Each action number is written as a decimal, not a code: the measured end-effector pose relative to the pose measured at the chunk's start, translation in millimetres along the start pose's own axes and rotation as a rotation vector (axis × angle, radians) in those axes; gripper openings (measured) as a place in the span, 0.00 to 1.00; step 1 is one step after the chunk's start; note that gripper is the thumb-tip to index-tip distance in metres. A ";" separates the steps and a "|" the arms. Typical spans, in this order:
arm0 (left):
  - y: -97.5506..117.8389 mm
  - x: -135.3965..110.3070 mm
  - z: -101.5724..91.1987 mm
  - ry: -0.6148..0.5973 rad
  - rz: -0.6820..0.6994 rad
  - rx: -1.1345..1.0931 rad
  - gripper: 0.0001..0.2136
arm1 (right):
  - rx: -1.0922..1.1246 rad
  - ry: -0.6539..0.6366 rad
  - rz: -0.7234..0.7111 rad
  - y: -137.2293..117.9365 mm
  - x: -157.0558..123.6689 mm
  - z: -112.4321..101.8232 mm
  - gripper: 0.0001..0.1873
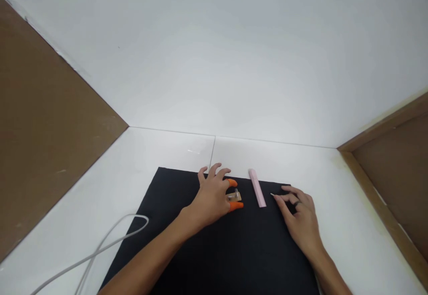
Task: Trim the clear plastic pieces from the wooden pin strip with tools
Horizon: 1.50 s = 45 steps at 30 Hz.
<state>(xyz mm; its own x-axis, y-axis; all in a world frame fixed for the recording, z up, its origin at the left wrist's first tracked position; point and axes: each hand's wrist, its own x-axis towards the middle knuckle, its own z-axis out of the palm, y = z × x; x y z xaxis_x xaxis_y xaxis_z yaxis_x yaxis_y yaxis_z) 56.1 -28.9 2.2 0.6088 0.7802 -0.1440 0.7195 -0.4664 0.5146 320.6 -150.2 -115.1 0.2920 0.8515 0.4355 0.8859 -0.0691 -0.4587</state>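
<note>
My left hand [214,194] is over the black mat, with orange finger covers on its thumb and index finger. These two fingers are on either side of a small tan block [235,197] with small shiny upright parts, and the hand hides the block's left end. The other fingers are spread. To the right, my right hand [301,217], with a dark ring on one finger, pinches a small, thin white piece [272,194] between thumb and index finger. A long pale pink case-like object [257,188] lies between the two hands, touched by neither.
The black mat [234,255] covers part of the white table [160,148]. A looped white cable [96,252] crosses the mat's left edge. Brown panels [50,121] stand at the left and right sides, with a white wall [214,63] behind.
</note>
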 end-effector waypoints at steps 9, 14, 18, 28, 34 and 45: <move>-2.3 4.0 12.1 0.047 0.045 0.029 0.14 | 0.011 -0.002 0.013 -0.7 0.1 0.0 0.16; 0.2 3.0 13.8 0.055 0.061 0.020 0.09 | 0.009 -0.003 0.015 -2.5 -0.8 0.2 0.15; 2.7 1.3 13.9 0.059 0.070 0.015 0.08 | 0.003 -0.004 0.016 -2.8 0.0 0.5 0.16; 3.8 -1.2 13.3 0.094 0.080 0.009 0.04 | -0.010 -0.019 0.032 -3.3 1.0 -0.7 0.15; 4.1 -3.2 11.5 0.103 0.074 -0.016 0.03 | -0.014 -0.013 0.040 -6.0 2.2 -0.9 0.15; 8.5 0.4 8.7 0.102 0.032 -0.057 0.05 | -0.034 0.067 -0.194 -37.3 6.7 -16.5 0.10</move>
<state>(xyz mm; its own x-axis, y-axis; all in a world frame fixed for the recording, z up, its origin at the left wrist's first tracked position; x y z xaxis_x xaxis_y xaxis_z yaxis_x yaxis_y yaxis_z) 65.4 -36.2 -0.8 0.5918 0.8051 -0.0413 0.6781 -0.4694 0.5655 295.5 -150.5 -82.3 0.1365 0.8143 0.5641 0.9393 0.0745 -0.3348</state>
